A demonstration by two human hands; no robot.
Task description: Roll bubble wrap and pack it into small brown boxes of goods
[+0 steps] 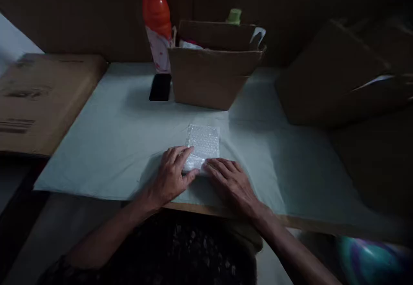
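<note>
A sheet of clear bubble wrap (204, 139) lies on the cloth-covered table in front of me, its near end folded over into a thicker roll. Around the left end of that roll curl the fingers and thumb of my left hand (174, 171). My right hand (229, 181) holds the roll's right end, fingertips pressed on top and its thumb hidden. Whether something is wrapped inside the fold I cannot tell. The far part of the sheet lies flat beyond my fingers.
An open cardboard box (213, 76) stands behind the wrap, with a black phone (160, 87) and an orange-topped bottle (157, 13) at its left. A flat carton (48, 100) lies far left. Larger cardboard boxes (332, 74) crowd the right. The table's edge (200, 208) runs close to me.
</note>
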